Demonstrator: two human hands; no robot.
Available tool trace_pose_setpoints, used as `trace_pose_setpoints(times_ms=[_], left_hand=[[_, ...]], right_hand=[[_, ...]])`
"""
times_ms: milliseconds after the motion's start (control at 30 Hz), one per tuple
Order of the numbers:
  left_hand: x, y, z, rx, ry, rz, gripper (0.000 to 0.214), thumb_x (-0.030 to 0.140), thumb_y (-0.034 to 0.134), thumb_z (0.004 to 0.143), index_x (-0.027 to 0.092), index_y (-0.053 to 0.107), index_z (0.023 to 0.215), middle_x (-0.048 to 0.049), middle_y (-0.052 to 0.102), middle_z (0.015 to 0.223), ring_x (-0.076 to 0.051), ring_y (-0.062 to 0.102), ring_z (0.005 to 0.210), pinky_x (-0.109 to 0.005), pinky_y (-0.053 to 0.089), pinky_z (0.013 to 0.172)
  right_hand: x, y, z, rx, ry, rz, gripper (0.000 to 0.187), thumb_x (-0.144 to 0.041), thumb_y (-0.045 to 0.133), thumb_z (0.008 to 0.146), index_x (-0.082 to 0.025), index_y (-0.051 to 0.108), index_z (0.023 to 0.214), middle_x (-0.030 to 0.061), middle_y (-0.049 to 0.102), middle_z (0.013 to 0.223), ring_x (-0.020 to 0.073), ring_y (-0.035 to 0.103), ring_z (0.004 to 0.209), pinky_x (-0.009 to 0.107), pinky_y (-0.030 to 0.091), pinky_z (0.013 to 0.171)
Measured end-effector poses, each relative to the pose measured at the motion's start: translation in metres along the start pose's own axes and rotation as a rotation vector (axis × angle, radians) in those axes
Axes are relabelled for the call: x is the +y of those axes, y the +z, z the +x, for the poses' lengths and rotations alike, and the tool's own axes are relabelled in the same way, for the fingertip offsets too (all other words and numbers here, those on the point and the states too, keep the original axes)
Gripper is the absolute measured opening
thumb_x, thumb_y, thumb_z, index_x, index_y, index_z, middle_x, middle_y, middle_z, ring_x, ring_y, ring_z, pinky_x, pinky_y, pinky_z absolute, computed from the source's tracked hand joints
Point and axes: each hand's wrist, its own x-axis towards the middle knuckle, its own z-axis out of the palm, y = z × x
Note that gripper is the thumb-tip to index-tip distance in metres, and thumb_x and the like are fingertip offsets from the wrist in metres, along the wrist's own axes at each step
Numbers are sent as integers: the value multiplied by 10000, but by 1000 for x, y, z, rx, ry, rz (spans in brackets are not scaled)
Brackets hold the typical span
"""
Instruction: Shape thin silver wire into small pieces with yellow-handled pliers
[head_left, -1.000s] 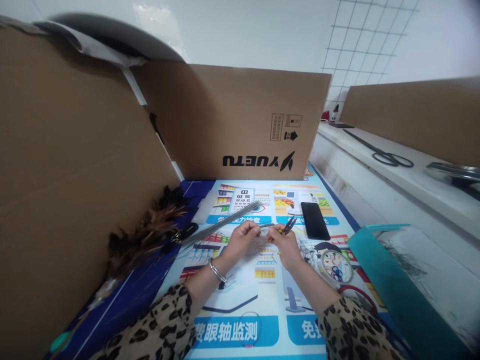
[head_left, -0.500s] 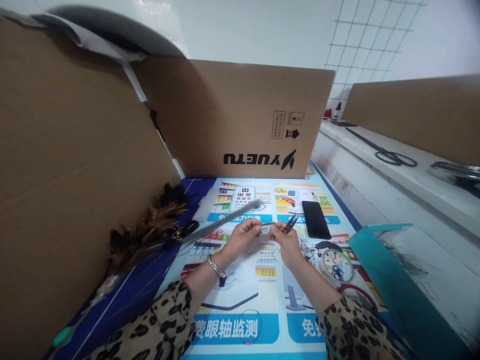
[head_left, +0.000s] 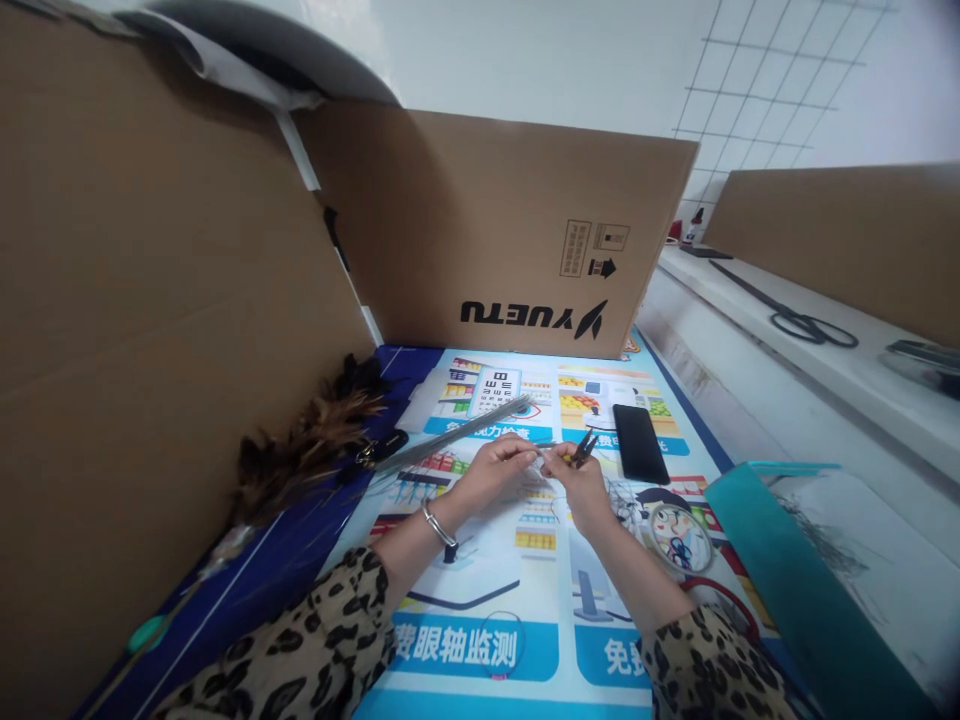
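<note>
At ten o'clock from the left hand, the nearer one, a wire bundle lies along eight-to-two; both hands pinch a thin strand, the right hand also holding pliers.

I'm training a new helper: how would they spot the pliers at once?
Start at the upright cardboard panel printed YUETU upside down. In front of it, the right grip holds the pliers, just left of the phone. Their dark, tapered nose sets them apart from that flat black rectangle.
</note>
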Motion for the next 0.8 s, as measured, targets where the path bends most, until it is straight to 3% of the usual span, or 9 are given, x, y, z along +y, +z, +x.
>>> trace_pose_setpoints(times_ms=[433,667,800], left_hand=[[15,1,-3,-21,20,79,201,334,565,763,165,664,721,-38,599,736,-158,533,731,-277,388,728],[19,4,-4,16,-106,-103,208,339,581,748,138,615,705,-18,575,683,-130,497,656,-255,378,652],[25,0,-3,64,-155,-232,194,326,601,732,134,583,711,-1,537,670,-110,458,619,-236,355,606]], right_hand=[[-16,2,-4,-50,31,-24,263,-405,637,680,-154,558,660,-6,553,584,121,499,587,267,401,599],[-25,-1,-4,-88,-6,-130,277,-429,584,720,-155,564,691,-1,548,604,119,479,588,250,375,574],[-33,-10,-1,-67,-62,-361,286,-448,542,739,-168,543,679,-17,512,580,109,431,549,236,340,536]])
